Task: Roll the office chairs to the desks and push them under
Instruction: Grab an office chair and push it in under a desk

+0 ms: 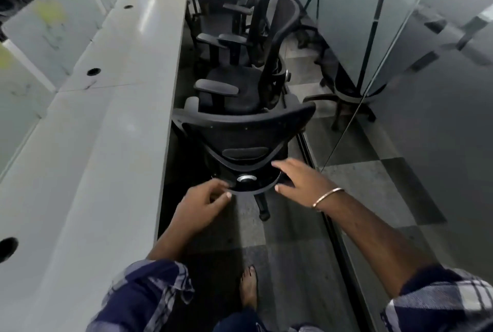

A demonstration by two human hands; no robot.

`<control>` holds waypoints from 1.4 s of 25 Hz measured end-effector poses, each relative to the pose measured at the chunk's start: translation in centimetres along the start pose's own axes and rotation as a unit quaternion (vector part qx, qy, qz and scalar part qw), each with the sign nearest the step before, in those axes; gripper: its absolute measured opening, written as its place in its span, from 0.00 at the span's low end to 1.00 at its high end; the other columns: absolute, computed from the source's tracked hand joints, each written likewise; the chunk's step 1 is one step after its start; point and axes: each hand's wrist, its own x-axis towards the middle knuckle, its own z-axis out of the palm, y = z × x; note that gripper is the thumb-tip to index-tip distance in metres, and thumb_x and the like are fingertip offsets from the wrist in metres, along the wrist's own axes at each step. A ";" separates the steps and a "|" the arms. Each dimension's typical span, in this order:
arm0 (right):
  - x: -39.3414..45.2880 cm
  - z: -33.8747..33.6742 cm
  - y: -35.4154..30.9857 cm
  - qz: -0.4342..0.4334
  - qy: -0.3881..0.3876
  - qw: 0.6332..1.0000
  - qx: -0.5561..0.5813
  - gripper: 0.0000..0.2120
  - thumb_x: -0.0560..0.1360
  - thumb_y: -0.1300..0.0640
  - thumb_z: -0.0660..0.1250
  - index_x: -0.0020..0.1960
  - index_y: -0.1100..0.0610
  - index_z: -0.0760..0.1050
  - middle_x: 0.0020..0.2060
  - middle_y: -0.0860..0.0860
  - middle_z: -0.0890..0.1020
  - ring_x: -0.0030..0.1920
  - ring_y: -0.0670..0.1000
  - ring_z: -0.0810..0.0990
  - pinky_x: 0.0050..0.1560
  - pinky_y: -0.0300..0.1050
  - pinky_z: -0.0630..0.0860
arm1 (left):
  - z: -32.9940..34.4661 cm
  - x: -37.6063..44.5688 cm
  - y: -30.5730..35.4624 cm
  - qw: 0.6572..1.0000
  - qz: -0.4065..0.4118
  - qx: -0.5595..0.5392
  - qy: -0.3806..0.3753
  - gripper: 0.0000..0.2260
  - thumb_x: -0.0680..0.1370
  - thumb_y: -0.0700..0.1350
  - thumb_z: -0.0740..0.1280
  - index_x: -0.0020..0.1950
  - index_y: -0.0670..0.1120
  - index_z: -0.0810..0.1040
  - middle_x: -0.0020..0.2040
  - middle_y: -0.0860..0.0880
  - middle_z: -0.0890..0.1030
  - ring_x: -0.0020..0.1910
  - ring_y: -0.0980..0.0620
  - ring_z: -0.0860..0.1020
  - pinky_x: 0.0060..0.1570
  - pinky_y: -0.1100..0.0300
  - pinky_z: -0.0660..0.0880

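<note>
A black mesh-back office chair stands right in front of me, its back toward me, beside the long white desk. My left hand hovers at the lower left of the chair's back frame, fingers loosely curled, holding nothing. My right hand reaches the lower right of the frame with fingers spread, touching or nearly touching it. A second black chair stands just beyond the first, with more chairs farther along the aisle.
A glass partition runs along the right of the narrow aisle, reflecting chairs. The desk top has round cable holes and frosted dividers on its far side. My foot stands on grey carpet tiles.
</note>
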 end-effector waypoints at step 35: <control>11.8 2.3 1.6 0.046 0.194 0.961 -0.192 0.18 0.69 0.55 0.66 0.59 0.51 0.74 0.52 0.48 0.76 0.57 0.54 0.74 0.71 0.52 0.66 | 0.1 14.2 0.7 0.907 0.025 0.417 0.055 0.28 0.73 0.52 0.66 0.72 0.46 0.67 0.65 0.46 0.71 0.68 0.43 0.68 0.81 0.43 0.54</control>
